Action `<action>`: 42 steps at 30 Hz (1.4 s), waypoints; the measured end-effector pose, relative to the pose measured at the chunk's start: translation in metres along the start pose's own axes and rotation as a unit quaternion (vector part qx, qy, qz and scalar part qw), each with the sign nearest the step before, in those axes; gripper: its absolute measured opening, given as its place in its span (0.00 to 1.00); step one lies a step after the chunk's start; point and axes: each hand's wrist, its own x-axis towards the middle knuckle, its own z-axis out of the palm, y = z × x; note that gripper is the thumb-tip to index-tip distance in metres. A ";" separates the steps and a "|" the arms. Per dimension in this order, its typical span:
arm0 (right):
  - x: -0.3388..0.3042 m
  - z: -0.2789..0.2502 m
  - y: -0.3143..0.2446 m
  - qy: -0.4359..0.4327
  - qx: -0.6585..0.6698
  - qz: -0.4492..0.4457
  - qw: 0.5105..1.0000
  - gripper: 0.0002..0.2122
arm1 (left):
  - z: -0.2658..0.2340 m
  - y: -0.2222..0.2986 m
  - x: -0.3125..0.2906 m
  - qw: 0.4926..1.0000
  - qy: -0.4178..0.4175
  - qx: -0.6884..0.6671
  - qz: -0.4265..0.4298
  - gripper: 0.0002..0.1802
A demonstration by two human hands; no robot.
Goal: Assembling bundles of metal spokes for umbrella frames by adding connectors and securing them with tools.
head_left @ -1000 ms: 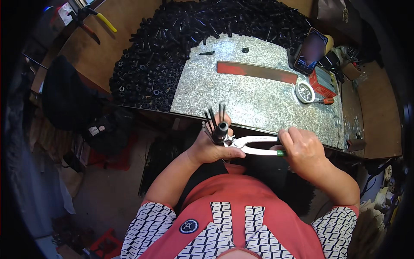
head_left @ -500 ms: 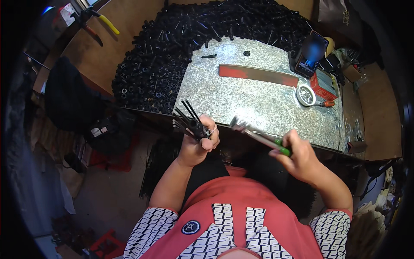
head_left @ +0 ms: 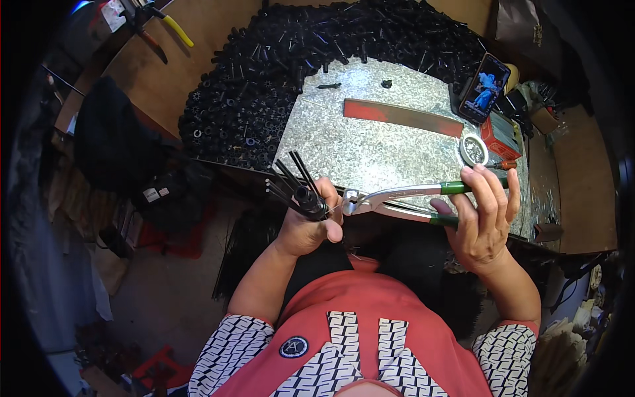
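Galvanized metal sheet (head_left: 370, 152) over a wooden bench, ringed by a heap of small black tubular parts (head_left: 264, 86); red-painted flat bar (head_left: 402, 117), phone (head_left: 486, 87) and red box (head_left: 501, 135) toward the far right. Left hand (head_left: 307, 221) fisted tight around a bundle of thin black rods (head_left: 294, 188), just off the sheet's near edge. Right hand (head_left: 483, 221) loosely curled on the green-handled pliers (head_left: 403, 202), handles spread, nose just beside the bundle's collar.
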 end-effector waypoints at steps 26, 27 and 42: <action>0.004 -0.011 0.003 -0.101 0.126 -0.018 0.987 0.17 | -0.014 -0.017 -0.004 0.976 0.059 0.201 0.066 0.30; 0.000 -0.010 0.002 -0.132 0.205 0.008 0.970 0.16 | -0.012 -0.019 -0.006 0.974 0.070 0.197 0.089 0.33; -0.023 -0.030 0.008 -0.565 0.726 0.277 0.277 0.19 | 0.014 -0.005 0.005 0.950 -0.133 0.251 0.130 0.30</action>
